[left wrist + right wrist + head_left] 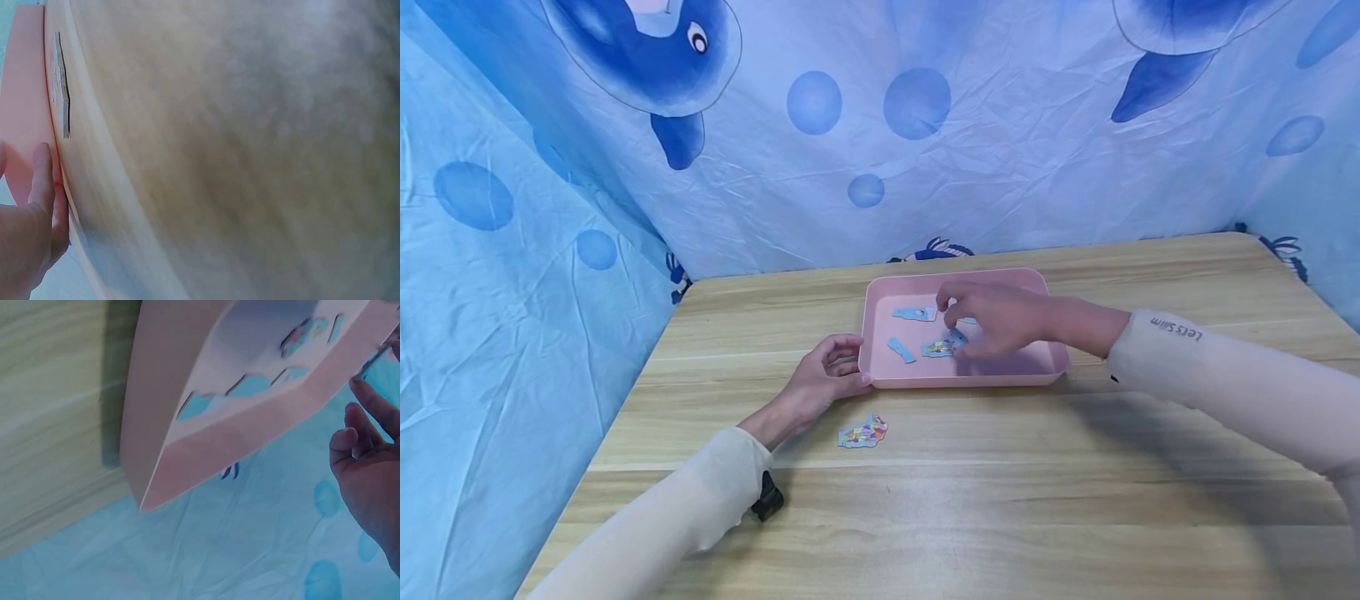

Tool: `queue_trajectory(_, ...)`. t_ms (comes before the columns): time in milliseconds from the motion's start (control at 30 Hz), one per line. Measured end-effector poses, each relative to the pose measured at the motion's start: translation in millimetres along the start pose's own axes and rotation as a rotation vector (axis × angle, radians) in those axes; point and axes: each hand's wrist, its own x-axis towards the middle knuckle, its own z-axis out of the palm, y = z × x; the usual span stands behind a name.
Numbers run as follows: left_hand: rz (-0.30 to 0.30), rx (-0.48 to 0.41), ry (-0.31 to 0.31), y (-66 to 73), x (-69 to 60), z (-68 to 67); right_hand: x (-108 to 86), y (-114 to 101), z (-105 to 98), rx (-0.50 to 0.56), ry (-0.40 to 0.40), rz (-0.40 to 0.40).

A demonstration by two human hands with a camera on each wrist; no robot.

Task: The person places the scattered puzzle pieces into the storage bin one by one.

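A pink tray point(958, 382) stands on the table with several flat, light-blue-edged puzzle pieces in it. One of them is a piece with a colourful map print point(937, 347), and a narrow blue piece point(901, 349) lies left of it. My left hand point(822, 377) touches the tray's left side and front corner, its fingers against the outer wall in the left wrist view. Over the tray, my right hand point(1000, 318) pinches a thin puzzle piece point(375, 361), seen edge-on in the right wrist view. The hand partly hides the pieces beneath it.
Another map-printed puzzle piece point(863, 432) lies on the wooden table point(970, 500) in front of the tray, near the left wrist. A blue cloth point(1000, 192) with dolphins and bubbles hangs behind the table and at its sides.
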Motion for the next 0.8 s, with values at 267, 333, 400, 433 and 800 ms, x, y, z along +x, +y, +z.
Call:
queue_trajectory(267, -0.005, 0.004, 0.002, 1.0, -0.2, 0.6, 8.8, 23.8, -7.6, -0.004, -0.115, 0.078)
queue_trajectory(333, -0.006, 0.004, 0.001, 1.1, -0.2, 0.7, 10.9, 27.7, -7.9, 0.010, -0.130, 0.090)
queue_trajectory(400, -0.006, 0.000, 0.000, 1.1, -0.2, 0.7, 12.7, 30.6, -8.0, 0.037, -0.135, 0.097)
queue_trajectory(433, -0.007, -0.002, 0.001, 1.1, -0.2, 0.7, 13.6, 31.7, -7.8, 0.050, -0.136, 0.099)
queue_trajectory(800, -0.012, 0.015, 0.005, 1.8, -0.9, 0.3, 24.4, 42.6, -1.5, 0.125, -0.159, 0.106)
